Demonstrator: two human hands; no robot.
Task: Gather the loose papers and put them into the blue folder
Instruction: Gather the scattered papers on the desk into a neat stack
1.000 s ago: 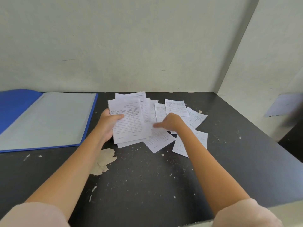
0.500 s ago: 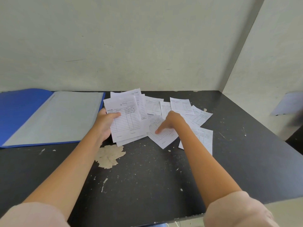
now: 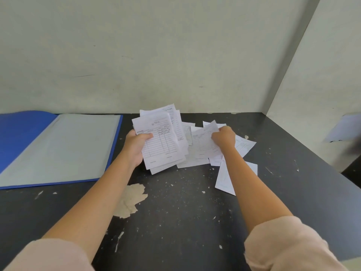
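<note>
Sheet (image 3: 203, 142) now lifted in right grip (image 3: 224, 136); left grip (image 3: 135, 146) holds stack (image 3: 161, 147)

I read this site as a plain office corner or back-room paperwork desk. Findings:

- A dark flat worktop (image 3: 175, 227) is fitted into a corner. A bare pale back wall (image 3: 156, 55) stands at 12 o'clock and a matching side wall (image 3: 322, 85) at 2 o'clock.
- The surface is worn, with a chipped patch (image 3: 130, 200) at 7 o'clock and pale flecks scattered across it.
- Stationery only: an open blue folder (image 3: 58, 149) lies flat at 9 o'clock, and small ruled forms (image 3: 160, 145) printed with tables, one headed "NOTA NO", sit near centre.
- A blurred sheet (image 3: 343, 127) is on the side wall at 3 o'clock.
</note>
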